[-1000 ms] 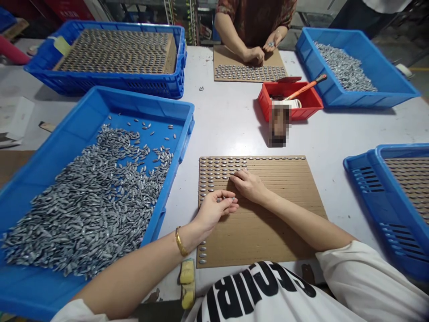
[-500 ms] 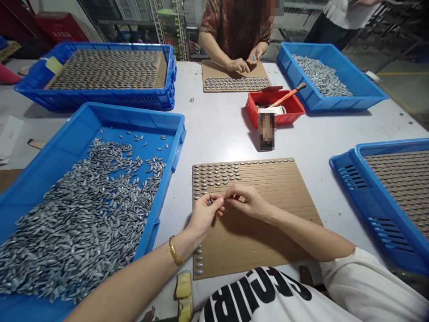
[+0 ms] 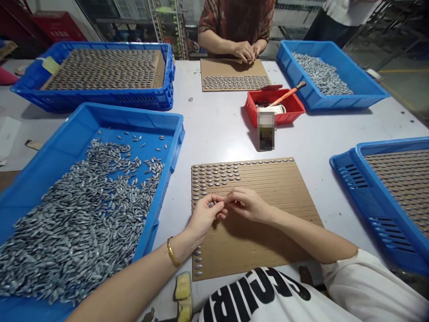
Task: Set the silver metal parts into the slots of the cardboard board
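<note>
Over the grooved cardboard sheet (image 3: pixel 258 241), my left hand (image 3: pixel 208 213) is closed, with small silver-grey, spindle-shaped metal pieces (image 3: pixel 212 204) partly showing in its curled fingers. Against its thumb and forefinger tips, my right hand (image 3: pixel 247 203) is closed in a pinch; what lies between those fingertips is too small to make out. Rows of the same metal pieces (image 3: pixel 217 174) lie on the sheet's upper left, with a line along its far edge and more down its left edge. My hands cover part of the sheet.
A blue tray (image 3: pixel 134 114) heaped with loose pieces stands at my left. Other blue crates (image 3: pixel 110 98) stand behind it and at right (image 3: pixel 355 197). A red box (image 3: pixel 290 117) holds an orange-handled tool (image 3: pixel 284 96). Across the table, a co-worker's hands (image 3: pixel 250 51) are above another cardboard sheet (image 3: pixel 217 67).
My two hands stay together in nearly the same place, with small finger movements. The co-worker's hands have come together and lifted slightly from their sheet.
</note>
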A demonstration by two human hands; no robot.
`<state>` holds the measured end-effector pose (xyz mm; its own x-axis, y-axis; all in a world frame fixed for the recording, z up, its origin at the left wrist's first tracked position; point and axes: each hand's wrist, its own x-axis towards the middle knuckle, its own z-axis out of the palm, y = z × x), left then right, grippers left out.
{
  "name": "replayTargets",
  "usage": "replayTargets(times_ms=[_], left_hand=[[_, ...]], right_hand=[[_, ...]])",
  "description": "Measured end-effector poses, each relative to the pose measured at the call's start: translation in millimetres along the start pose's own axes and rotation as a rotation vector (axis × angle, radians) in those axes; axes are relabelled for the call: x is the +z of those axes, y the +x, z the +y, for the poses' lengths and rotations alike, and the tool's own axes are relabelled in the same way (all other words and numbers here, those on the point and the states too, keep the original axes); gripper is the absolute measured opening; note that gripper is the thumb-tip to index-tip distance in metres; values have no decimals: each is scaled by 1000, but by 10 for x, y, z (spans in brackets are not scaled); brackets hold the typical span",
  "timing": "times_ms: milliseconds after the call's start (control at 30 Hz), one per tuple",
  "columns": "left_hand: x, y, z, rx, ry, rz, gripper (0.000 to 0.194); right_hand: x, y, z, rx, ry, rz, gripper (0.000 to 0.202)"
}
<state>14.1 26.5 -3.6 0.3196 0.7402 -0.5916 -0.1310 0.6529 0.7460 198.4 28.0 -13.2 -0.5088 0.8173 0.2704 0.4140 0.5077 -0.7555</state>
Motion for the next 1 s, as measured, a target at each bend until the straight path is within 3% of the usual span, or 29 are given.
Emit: replayTargets(times_ms=[100,233,367,600,800,1000], left_hand=[[18,-17,118,-37,-61,0,11],[27,-47,281,47,-230,87,18],[45,-71,220,-78,-190,51,17],[29,-62,89,-105,-106,-16,17],[14,-57,72,-75,-63,-75,20],[14,-33,44,-57,-68,-53,19]], right_hand=[[-57,-29,37,-18,-27,31,14],[-177,-104,231,63,-156,172,14],[-189,-163,475,68,-335,222,17],[-9,-107,652,7,-553,152,21],[19,-48,640,22,-677,87,22],[10,-32,601,46,-737,15,24]])
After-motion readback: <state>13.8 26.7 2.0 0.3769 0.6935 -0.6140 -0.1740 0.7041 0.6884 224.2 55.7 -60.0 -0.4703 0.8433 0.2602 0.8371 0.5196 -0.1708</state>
